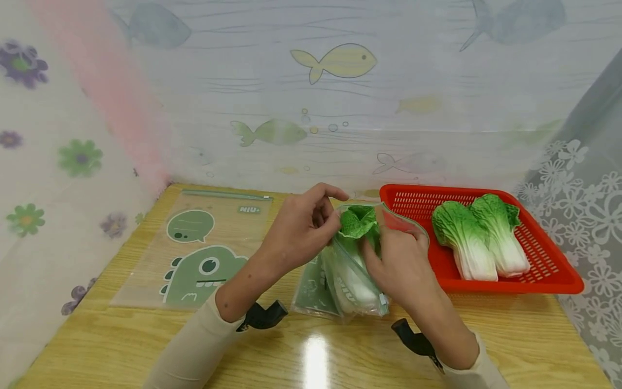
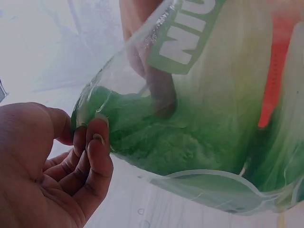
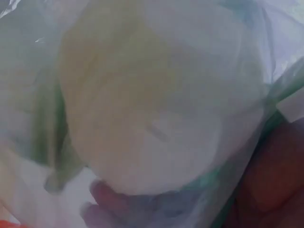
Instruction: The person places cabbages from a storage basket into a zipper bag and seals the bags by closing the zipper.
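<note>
A napa cabbage (image 1: 358, 221) sits inside a clear zip bag (image 1: 347, 289), its green leaves up at the open mouth and its white base low. My left hand (image 1: 306, 224) pinches the bag's rim at the left; in the left wrist view, thumb and fingers meet on the edge beside the green leaves (image 2: 175, 142). My right hand (image 1: 405, 265) grips the right side of the mouth, with its thumb and index finger against the leaves. In the blurred right wrist view, fingers (image 3: 109, 204) show through the plastic below the pale cabbage base (image 3: 161, 156).
A red plastic basket (image 1: 486, 287) at the right holds two more napa cabbages (image 1: 461, 237). On the left, a flat zip bag (image 1: 223, 221) with a green dinosaur print lies on the wooden table (image 1: 272, 356). Another printed bag (image 1: 311, 292) lies beside the filled one.
</note>
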A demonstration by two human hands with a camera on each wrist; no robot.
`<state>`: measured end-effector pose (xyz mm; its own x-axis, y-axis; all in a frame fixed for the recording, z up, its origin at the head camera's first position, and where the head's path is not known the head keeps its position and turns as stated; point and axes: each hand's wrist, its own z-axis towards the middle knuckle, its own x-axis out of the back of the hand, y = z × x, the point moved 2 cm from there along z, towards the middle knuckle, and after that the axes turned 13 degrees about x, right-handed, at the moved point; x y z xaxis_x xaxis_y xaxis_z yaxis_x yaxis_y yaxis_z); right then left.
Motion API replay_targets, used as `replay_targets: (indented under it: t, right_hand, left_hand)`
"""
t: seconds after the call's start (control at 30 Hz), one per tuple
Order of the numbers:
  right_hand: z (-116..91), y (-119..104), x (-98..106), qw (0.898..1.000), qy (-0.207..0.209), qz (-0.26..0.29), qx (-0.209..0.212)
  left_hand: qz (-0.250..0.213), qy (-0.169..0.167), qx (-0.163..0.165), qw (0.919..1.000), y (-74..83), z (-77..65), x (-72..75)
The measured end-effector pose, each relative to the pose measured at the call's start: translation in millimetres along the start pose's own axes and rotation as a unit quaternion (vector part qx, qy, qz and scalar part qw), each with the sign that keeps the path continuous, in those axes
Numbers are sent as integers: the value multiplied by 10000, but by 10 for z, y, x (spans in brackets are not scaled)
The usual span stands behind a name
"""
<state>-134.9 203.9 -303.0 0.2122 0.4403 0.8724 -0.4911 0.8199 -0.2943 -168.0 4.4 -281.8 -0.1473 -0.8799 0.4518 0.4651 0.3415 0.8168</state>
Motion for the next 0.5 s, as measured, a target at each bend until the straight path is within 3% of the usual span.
replay_targets:
  t: [0.2,0.33,0.4,0.5]
  right_hand:
    - [-40,-21,106,9979,441,453,-113]
    - [-198,-171,301,9980,512,383,19]
    - [-312,-258,387,9994,188,276,87]
    - [-441,-337,409,9960,-887,82,48]
  left_hand:
    - [-196,108,183,9996,-20,-15,33]
    - [-483,254,379,9978,-25,-20,44]
    - [-674,329,407,9964,-23,-20,46]
    - [-931,486,385,9937,-19,-16,61]
